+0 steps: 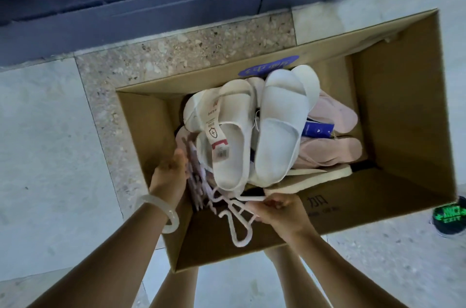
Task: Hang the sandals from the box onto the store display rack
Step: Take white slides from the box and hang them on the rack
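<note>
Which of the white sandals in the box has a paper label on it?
The left white sandal, nearest the left hand. A label with a red band lies on its footbed; the right white sandal beside it shows none.

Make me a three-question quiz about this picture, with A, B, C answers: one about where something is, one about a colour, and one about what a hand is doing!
1. Where are the white sandals?
A. On the floor
B. In the cardboard box
C. On the rack

2. What colour are the sandals under the white ones?
A. Pink
B. Green
C. Black

3. What is the right hand doing?
A. Hanging idle
B. Holding a cap
C. Gripping a pale hanger

Answers: 1 B, they lie piled inside the open box. 2 A, pink sandals show at the pile's right. 3 C, its fingers curl round the hanger's arm.
</note>
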Action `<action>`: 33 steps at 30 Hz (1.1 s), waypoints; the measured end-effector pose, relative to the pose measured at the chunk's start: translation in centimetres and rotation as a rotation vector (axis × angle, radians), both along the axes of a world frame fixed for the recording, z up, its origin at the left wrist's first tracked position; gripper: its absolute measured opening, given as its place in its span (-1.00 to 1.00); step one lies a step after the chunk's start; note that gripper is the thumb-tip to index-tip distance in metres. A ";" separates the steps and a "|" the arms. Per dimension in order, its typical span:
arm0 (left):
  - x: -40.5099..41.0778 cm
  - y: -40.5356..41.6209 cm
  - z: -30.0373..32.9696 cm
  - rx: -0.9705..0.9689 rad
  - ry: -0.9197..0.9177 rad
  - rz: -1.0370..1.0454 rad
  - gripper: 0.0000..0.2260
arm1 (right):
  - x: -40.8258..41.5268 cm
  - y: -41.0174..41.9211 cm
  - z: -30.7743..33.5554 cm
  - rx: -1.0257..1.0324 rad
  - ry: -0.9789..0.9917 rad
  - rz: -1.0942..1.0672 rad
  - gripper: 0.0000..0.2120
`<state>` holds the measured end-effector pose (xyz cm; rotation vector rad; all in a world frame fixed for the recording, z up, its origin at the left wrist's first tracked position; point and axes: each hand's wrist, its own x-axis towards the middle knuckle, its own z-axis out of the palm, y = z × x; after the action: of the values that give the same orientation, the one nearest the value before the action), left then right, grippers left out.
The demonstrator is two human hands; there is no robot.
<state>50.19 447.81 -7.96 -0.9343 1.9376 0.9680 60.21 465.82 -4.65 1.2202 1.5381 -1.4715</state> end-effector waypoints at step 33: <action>-1.8 10.2 7.8 0.352 -0.007 -0.039 -0.63 | -2.9 3.3 3.7 -0.003 0.128 0.140 -0.76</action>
<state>48.41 458.03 -0.15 -0.6933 1.6981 1.2309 57.34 469.12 -0.96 1.0109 1.6693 -1.4831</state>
